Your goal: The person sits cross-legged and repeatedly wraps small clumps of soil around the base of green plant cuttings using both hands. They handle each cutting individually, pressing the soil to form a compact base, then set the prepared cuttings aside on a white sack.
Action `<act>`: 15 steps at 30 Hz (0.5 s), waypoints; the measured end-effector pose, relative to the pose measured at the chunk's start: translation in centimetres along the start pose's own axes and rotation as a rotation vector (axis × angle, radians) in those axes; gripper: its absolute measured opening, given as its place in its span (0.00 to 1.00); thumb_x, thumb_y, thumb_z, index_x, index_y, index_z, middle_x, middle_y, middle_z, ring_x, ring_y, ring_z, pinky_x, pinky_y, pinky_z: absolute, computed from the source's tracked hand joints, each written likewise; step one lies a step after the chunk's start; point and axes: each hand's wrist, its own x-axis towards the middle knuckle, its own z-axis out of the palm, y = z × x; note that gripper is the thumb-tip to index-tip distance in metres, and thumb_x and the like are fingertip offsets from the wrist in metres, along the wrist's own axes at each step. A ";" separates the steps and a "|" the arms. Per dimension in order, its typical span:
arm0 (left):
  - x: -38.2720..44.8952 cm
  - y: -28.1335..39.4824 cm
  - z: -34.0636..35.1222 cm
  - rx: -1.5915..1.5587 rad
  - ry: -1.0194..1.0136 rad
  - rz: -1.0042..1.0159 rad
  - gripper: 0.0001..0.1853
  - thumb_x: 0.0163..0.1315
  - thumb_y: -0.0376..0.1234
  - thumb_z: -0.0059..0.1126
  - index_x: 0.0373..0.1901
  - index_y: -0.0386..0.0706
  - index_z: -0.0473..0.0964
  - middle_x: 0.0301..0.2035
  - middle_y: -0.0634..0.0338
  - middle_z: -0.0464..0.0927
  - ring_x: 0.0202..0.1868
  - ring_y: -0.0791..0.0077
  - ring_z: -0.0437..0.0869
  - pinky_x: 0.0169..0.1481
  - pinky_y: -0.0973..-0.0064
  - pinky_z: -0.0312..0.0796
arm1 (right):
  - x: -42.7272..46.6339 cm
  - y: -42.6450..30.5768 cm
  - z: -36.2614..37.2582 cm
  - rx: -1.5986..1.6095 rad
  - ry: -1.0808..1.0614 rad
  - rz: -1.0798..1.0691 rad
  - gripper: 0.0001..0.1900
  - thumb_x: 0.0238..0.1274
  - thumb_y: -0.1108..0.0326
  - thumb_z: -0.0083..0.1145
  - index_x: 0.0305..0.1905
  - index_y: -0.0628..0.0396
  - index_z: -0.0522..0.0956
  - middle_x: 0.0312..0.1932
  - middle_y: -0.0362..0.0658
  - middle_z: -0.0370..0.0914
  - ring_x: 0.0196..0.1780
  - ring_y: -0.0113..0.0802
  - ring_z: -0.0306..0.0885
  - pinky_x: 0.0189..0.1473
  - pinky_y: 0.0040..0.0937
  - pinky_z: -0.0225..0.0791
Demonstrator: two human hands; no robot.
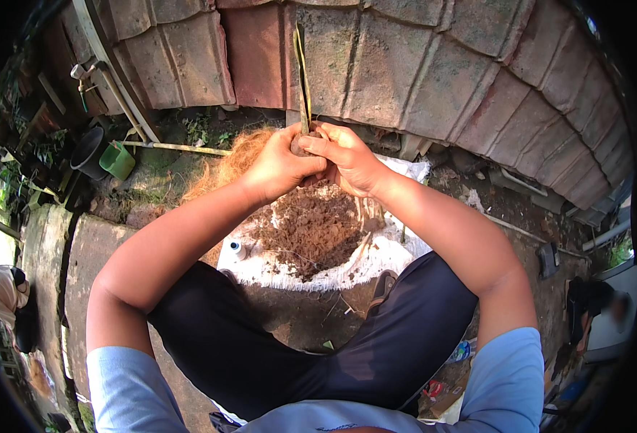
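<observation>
Both of my hands meet around a brown soil ball out of which a long-leaved plant stands upright. My left hand clasps the ball from the left, and my right hand presses on it from the right with the thumb across its front. My fingers hide much of the ball. Below them, a heap of loose brown soil lies on a white woven sack. A white spool of thread sits at the sack's left side. Orange-brown fibre is piled behind my left wrist.
Clay roof tiles slope across the far side. A green container and a black bucket stand at the left, near a bamboo pole. One person bends at far left, another at far right. A plastic bottle lies beside my right leg.
</observation>
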 end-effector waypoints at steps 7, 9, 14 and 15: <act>-0.4 0.3 0.2 -0.051 0.030 0.027 0.26 0.59 0.26 0.70 0.59 0.37 0.71 0.43 0.61 0.82 0.44 0.77 0.84 0.48 0.77 0.79 | 0.0 -0.9 -1.1 -0.065 -0.059 0.090 0.30 0.71 0.53 0.63 0.68 0.58 0.67 0.57 0.42 0.75 0.56 0.28 0.78 0.55 0.33 0.80; -0.2 0.4 0.0 -0.116 -0.071 0.067 0.27 0.58 0.26 0.71 0.60 0.38 0.71 0.45 0.61 0.82 0.46 0.77 0.84 0.50 0.76 0.79 | -0.5 -1.4 -1.6 -0.028 -0.093 0.120 0.33 0.70 0.50 0.63 0.71 0.57 0.65 0.60 0.42 0.73 0.59 0.29 0.78 0.58 0.35 0.79; -0.3 0.1 -0.6 -0.134 -0.098 0.022 0.27 0.56 0.26 0.73 0.57 0.39 0.72 0.46 0.60 0.81 0.47 0.76 0.84 0.52 0.75 0.78 | -0.8 -1.4 -2.2 0.090 -0.218 0.167 0.40 0.69 0.47 0.63 0.76 0.54 0.57 0.67 0.44 0.68 0.64 0.34 0.75 0.64 0.44 0.77; -0.4 -0.2 -0.8 -0.126 -0.077 0.009 0.26 0.56 0.26 0.73 0.56 0.39 0.72 0.46 0.60 0.81 0.47 0.76 0.84 0.52 0.75 0.78 | -0.9 -1.4 -2.0 0.081 -0.230 0.182 0.41 0.68 0.47 0.63 0.76 0.54 0.56 0.68 0.44 0.66 0.65 0.34 0.75 0.64 0.45 0.76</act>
